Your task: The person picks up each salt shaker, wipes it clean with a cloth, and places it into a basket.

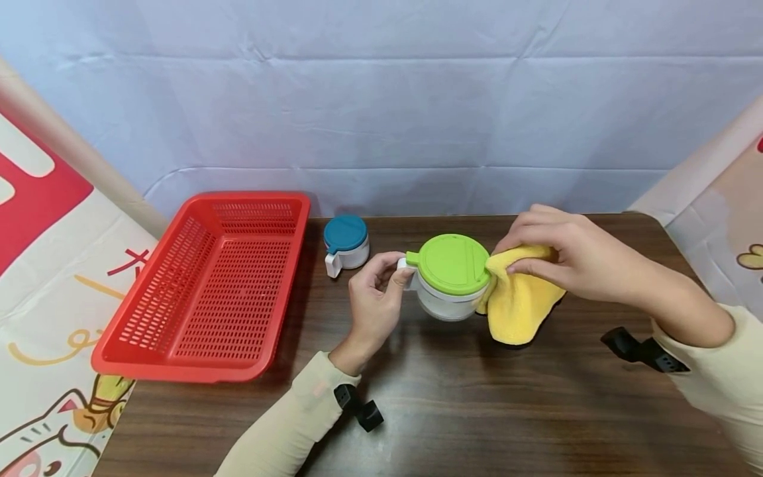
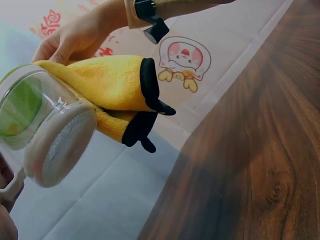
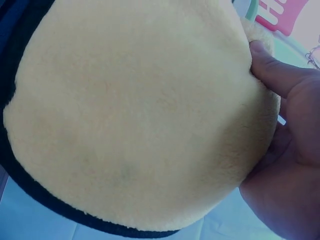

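Note:
My left hand [image 1: 377, 291] grips the white handle of a clear jar [image 1: 448, 306] with a lime green lid [image 1: 454, 264]. In the left wrist view the glass jar [image 2: 62, 145] is tilted and held above the table, with pale stuff near its base. A yellow cloth [image 1: 517, 298] with black edging is pinched between the thumb and fingers of my right hand [image 1: 554, 252]. The cloth touches the right side of the jar by the lid's rim. In the right wrist view the cloth [image 3: 135, 115] fills most of the picture and hides the jar.
A red plastic basket [image 1: 277, 331] with slotted walls stands on the left of the brown wooden table [image 1: 453, 411]. Between it and the held jar stands a smaller handled jar with a blue lid [image 1: 346, 233]. A pale cloth backdrop [image 1: 381, 112] rises behind the table.

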Motion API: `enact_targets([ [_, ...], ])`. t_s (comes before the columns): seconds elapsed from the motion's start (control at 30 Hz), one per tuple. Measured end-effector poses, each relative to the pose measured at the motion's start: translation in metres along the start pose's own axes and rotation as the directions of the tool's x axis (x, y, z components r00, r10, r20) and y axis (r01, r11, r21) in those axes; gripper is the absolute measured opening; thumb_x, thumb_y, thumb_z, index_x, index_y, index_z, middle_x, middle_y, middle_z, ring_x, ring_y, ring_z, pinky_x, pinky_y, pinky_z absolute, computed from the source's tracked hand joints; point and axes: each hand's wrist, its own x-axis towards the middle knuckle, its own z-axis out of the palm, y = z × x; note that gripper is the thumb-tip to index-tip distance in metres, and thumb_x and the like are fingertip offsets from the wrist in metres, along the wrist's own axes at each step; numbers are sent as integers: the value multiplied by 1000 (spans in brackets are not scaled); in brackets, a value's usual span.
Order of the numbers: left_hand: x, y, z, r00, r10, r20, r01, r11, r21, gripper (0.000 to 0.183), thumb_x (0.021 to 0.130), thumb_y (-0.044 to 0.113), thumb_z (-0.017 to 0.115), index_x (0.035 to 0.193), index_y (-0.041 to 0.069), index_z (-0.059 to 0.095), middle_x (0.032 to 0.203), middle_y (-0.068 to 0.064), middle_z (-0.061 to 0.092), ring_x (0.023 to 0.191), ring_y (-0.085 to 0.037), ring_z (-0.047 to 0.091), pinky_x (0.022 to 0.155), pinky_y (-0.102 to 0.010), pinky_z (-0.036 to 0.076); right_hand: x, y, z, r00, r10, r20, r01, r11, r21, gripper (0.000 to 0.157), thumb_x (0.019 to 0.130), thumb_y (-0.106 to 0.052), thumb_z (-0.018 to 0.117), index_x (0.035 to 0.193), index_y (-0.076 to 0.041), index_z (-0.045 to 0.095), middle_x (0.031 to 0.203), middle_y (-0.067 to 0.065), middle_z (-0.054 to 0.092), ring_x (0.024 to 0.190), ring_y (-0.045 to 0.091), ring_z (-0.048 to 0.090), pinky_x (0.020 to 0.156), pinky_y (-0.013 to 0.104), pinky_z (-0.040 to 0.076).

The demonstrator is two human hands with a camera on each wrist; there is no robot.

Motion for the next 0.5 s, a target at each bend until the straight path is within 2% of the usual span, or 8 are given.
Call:
enact_targets([
  [0.27, 0, 1, 1, 1000, 2, -3, -2, 1000, -14, 15, 91, -5, 72, 105, -10, 68, 97, -22, 72, 81, -9, 65, 70, -20, 54, 1, 0, 1, 1000, 13, -11, -13, 1000, -21, 15, 92, -26, 76, 106, -22, 74, 102, -15, 65, 92, 3, 50, 70, 17, 39],
  [0.5, 0, 2, 0, 1000, -1, -6, 1, 1000, -11, 16, 91, -4, 72, 104, -10, 68, 98, -23, 72, 81, -9, 65, 70, -19, 54, 2, 1, 1, 1000, 14, -22, -15, 1000, -24, 17, 96, -34, 69, 106, -21, 74, 101, -15, 65, 88, 2, 47, 70, 16, 37],
])
